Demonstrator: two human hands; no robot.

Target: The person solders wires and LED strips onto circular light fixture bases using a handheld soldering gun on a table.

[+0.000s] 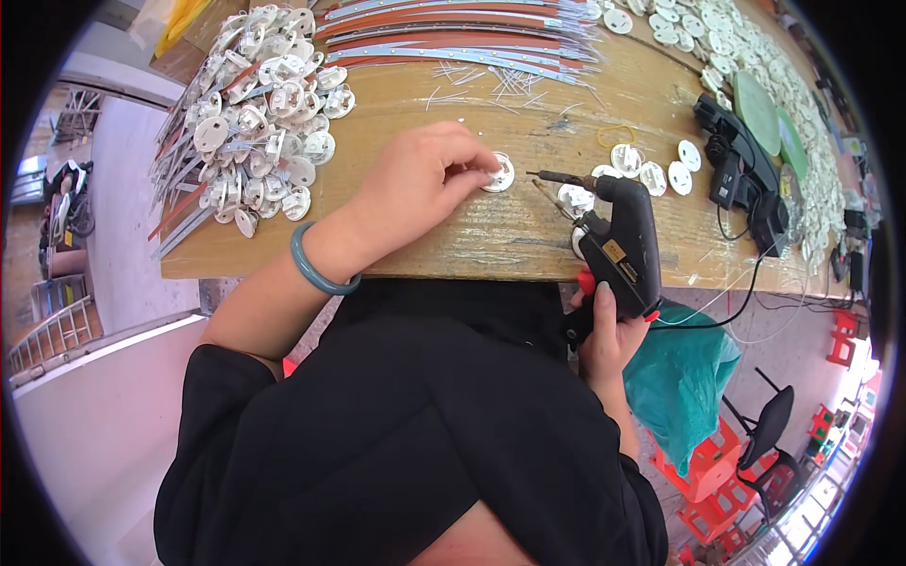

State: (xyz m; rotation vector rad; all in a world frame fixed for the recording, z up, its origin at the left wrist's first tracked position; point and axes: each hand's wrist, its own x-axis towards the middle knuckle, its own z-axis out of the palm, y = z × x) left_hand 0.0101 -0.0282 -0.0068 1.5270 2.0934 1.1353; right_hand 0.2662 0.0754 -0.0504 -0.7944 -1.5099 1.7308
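My left hand (420, 184) has its fingers pinched together on a small white round plastic piece (505, 174) near the table's front edge. My right hand (609, 340) is wrapped around the handle of a black soldering gun (630, 241), just off the table edge. The gun's thin dark tip points left toward the white piece, with a small gap between them. Beneath and beside the tip lie more white round pieces (576, 198). What the fingertips of my left hand cover cannot be made out.
A heap of white round pieces with strips attached (274, 123) rises at the left. Orange and white LED strips (453, 38) with loose wires lie at the back. A second black tool (746, 160) and many white discs (802, 123) are at the right. A teal bag (679, 377) hangs below.
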